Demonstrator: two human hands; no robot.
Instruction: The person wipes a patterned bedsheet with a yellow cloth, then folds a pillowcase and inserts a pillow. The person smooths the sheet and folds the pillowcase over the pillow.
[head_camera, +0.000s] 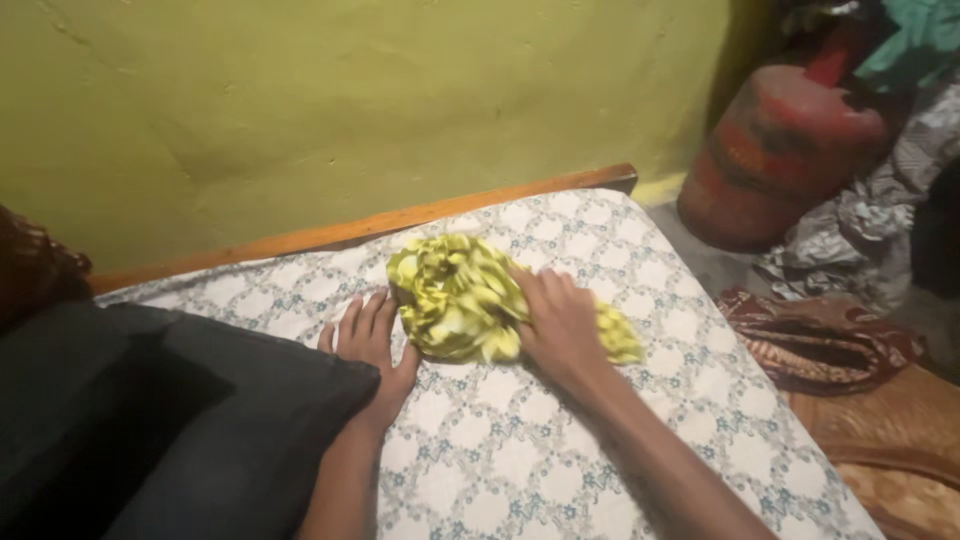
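A crumpled yellow-green patterned cloth (455, 295) lies on a mattress covered by a white sheet with a blue-grey lattice print (560, 450). My right hand (560, 325) rests on the cloth's right side, fingers pressed down on the fabric. My left hand (370, 340) lies flat on the sheet just left of the cloth, fingers spread, touching its edge.
A dark pillow or cushion (170, 430) sits at the left over my forearm. A wooden bed frame (350, 230) runs along a yellow-green wall. A red gas cylinder (780, 150) stands at the right, with rumpled fabrics (830, 340) on the floor beside the bed.
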